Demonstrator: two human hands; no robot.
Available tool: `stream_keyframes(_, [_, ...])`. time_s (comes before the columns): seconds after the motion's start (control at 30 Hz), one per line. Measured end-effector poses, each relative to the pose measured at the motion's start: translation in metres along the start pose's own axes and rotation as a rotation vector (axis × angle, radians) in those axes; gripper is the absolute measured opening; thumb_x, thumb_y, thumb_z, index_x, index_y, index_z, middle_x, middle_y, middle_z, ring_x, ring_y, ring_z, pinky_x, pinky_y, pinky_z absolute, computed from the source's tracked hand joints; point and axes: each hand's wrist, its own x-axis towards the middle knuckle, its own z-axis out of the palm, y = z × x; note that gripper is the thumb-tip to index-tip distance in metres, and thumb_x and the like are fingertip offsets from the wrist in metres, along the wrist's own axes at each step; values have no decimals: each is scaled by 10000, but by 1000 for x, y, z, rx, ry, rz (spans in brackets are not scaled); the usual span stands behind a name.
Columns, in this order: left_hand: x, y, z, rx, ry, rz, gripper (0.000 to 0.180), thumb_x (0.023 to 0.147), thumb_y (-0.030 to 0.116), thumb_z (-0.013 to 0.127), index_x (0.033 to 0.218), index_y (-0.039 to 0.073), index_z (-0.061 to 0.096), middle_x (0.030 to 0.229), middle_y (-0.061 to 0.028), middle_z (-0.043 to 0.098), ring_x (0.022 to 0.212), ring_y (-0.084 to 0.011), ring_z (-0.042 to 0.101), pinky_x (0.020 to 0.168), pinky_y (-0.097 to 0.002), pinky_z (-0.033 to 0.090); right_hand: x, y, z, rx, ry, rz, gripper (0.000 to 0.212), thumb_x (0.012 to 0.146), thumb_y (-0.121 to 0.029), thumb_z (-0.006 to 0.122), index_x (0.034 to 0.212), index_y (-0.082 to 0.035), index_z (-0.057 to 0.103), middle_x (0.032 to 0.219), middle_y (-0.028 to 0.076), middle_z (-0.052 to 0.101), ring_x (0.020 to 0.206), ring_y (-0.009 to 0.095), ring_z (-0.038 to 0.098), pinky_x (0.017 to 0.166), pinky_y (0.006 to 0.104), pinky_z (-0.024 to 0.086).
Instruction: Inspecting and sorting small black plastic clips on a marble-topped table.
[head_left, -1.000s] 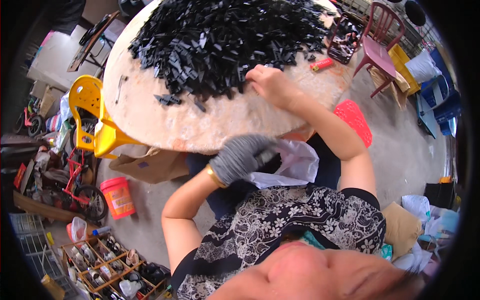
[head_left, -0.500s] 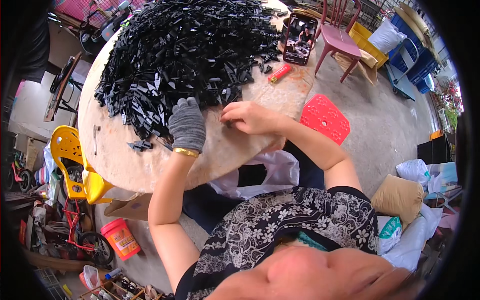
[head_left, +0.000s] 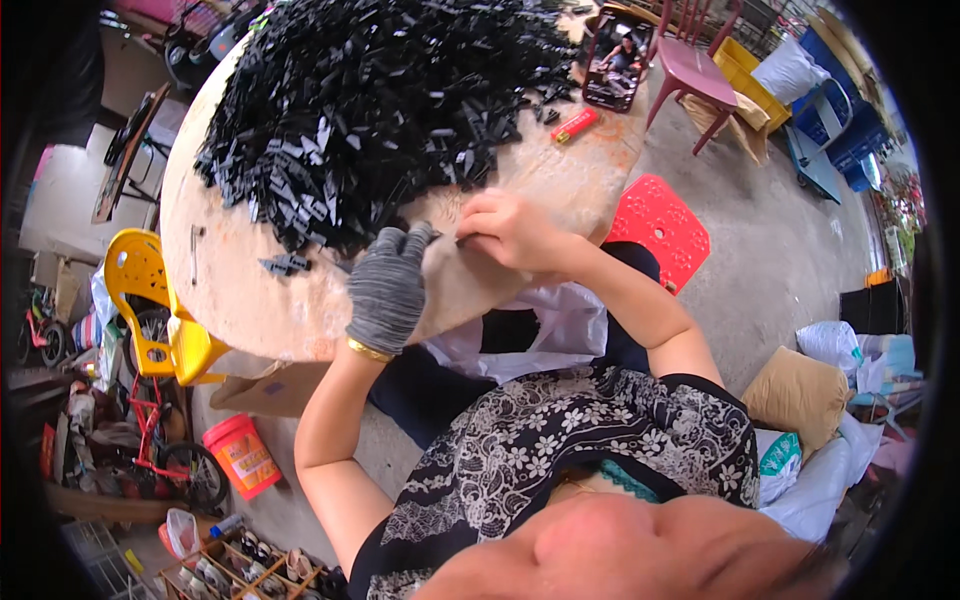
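A large heap of small black plastic pieces [head_left: 370, 110] covers the far part of a round, pale table [head_left: 250, 310]. My left hand [head_left: 388, 290], in a grey knitted glove, is at the heap's near edge with its fingers bent and drawn together. Just right of it is my bare right hand [head_left: 512, 232], thumb and fingers pinched close above the tabletop. Whatever either hand holds is too small or hidden to make out. A few loose black pieces [head_left: 286, 264] lie left of the gloved hand.
A phone [head_left: 612, 60] stands at the table's far right, near a red lighter [head_left: 574, 126]. Pen-like thing [head_left: 196, 255] lies at left. Around the table are a red stool [head_left: 660, 230], a maroon chair [head_left: 695, 75] and a yellow chair [head_left: 150, 310]. A white plastic bag [head_left: 570, 325] is at my lap.
My left hand has drawn back from the heap toward me. My right hand keeps about the same place over the table. The whole view has shifted slightly.
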Motion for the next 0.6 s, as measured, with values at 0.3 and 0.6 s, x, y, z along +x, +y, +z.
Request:
stream_keyframes(0.3, [-19,6,9,-223,-85,-115,331,798,223,642,1090,77,589,928,-134,580,798,-324,589,655,-417,484,-2,-18,2,54,5,75,151,721,-41,678,869,-47,648,865,96,607,838,296,585,743,374,476])
stream_keyframes(0.6, [-13,3,-4,-299,12,-59,222,748,172,675,946,74,653,829,-120,622,777,-311,583,720,-395,472,-2,-17,-2,77,-1,76,217,697,-10,689,908,-23,640,895,116,635,863,311,593,768,377,474])
